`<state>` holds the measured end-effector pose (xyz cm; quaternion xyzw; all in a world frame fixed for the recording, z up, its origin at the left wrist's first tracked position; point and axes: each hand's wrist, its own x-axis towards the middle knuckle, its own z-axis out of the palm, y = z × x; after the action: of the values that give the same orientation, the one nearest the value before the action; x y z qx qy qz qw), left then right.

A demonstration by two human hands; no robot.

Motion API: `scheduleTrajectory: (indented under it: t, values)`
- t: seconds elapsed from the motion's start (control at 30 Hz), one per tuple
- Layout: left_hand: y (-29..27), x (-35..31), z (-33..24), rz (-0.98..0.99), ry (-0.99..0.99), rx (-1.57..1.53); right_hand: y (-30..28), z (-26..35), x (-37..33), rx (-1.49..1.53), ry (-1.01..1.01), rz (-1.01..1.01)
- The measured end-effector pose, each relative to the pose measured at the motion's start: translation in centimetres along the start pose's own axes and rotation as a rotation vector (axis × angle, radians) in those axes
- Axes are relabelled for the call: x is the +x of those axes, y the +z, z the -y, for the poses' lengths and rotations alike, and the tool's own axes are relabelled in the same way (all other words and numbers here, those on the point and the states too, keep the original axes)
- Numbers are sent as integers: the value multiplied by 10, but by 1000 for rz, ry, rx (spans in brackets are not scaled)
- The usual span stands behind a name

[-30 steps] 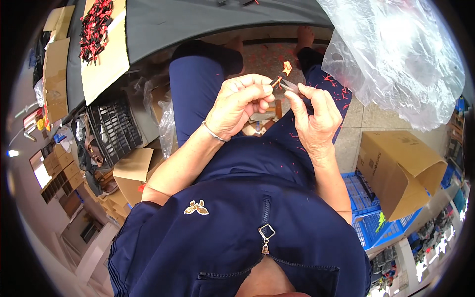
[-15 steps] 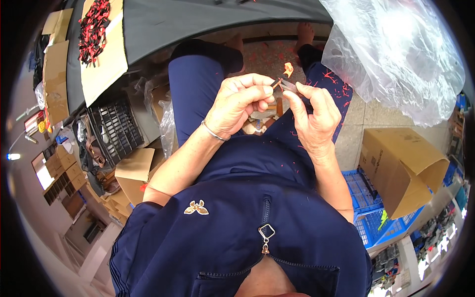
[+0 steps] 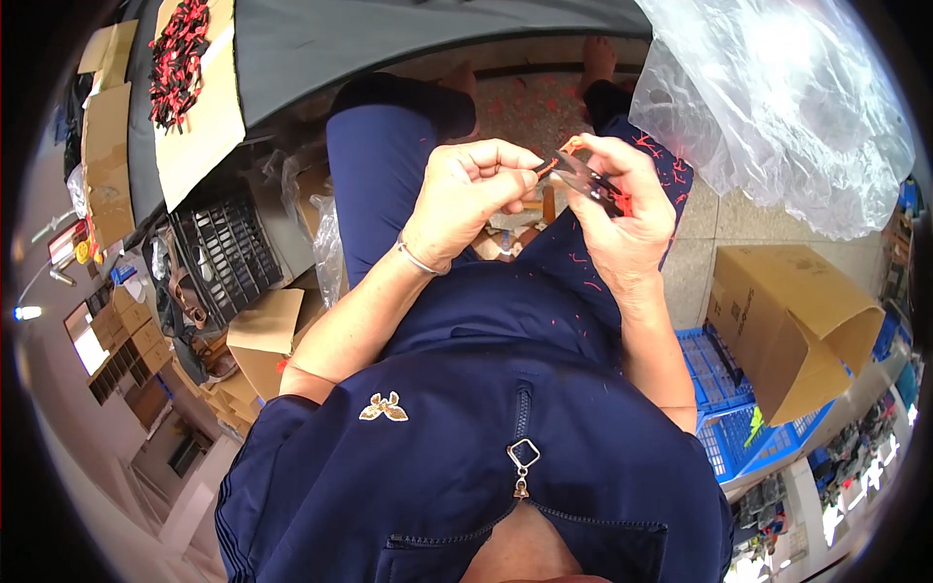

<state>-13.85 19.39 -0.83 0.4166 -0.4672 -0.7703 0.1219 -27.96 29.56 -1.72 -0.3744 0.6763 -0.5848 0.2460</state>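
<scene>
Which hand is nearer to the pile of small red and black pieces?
Left. The left hand is below and right of the pile in the picture; the right hand is farther right.

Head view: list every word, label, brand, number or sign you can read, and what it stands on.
Readable texts: none.
Cardboard box at right: dark print on its side, too small and blurred to read.
Dark tool in the right hand: pale specks, too small to tell whether they are letters.

Piece (image 3: 549, 167) in my left hand (image 3: 468, 192): too small to identify. Tool (image 3: 591, 182): partly hidden by my right hand (image 3: 627, 216).
</scene>
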Motion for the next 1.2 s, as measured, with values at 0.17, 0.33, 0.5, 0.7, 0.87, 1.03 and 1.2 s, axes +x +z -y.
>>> scheduleTrajectory:
  t: [0.17,0.33,0.5,0.7,0.87,1.03,1.2]
  values:
    - [6,-3,-3,-16,73,71,6,-6,4,-150,-255,74]
    - [10,-3,-3,-20,82,52,12,-13,-1,-362,-407,-7]
    - [9,-4,1,-35,85,155,11,-7,-3,-377,-240,58]
    - [-1,2,2,-117,-33,44,-16,-1,-5,507,421,220]
    - [-1,-1,0,-67,-36,-27,-12,-2,-7,-92,141,-4]
    - [-2,0,-3,-1,-28,-66,-13,-3,-4,-315,-155,30]
    - [-4,0,0,35,-51,-165,-9,-11,-5,-297,-40,52]
